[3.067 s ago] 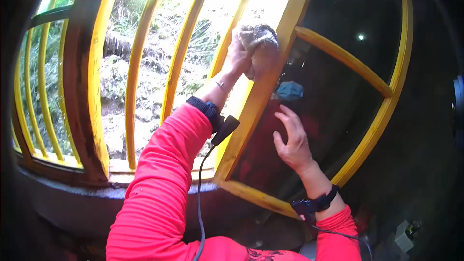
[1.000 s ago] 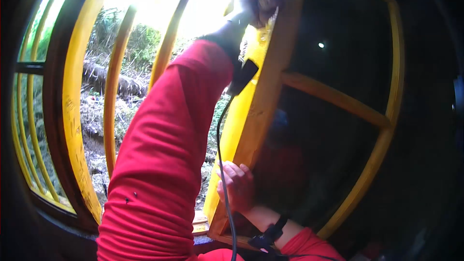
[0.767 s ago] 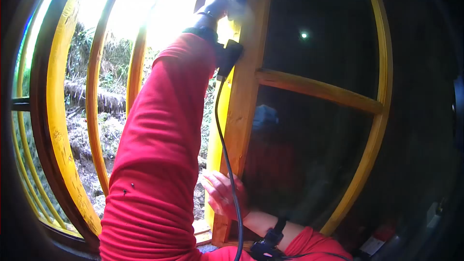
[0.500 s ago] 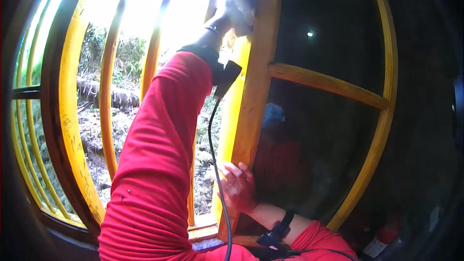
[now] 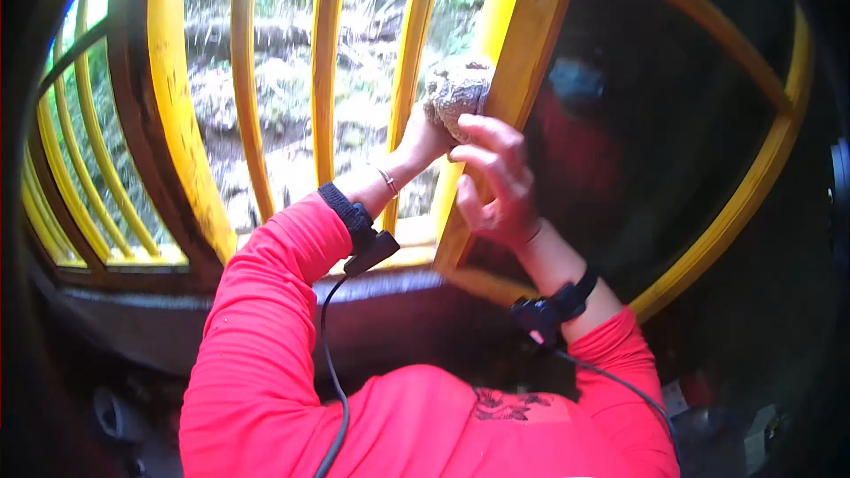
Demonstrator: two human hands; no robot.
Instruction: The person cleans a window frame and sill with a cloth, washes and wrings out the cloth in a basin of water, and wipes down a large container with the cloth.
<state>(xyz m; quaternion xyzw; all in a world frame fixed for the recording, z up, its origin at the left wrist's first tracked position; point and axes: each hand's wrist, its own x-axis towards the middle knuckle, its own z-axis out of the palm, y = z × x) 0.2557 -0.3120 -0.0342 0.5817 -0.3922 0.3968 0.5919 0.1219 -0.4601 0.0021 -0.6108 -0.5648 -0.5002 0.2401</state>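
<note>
My left hand is closed around a crumpled grey cloth, its fingers mostly hidden behind the bundle. The cloth is against or just beside the yellow wooden upright of the window sash; I cannot tell whether they touch. Close below and to the right, my right hand has its fingers spread and bent, with the upper fingertips at the cloth's lower edge. It grips nothing that I can see. Each wrist wears a black strap with a cabled device.
Yellow vertical bars cross the window opening on the left, with a rocky, grassy slope outside. The dark glass pane on the right reflects a person. Below runs a sill. Cables hang from both wrists.
My left hand has come down along the sash upright with the cloth. My right hand has lifted off the lower frame and come up beside it. The view has tilted downward.
</note>
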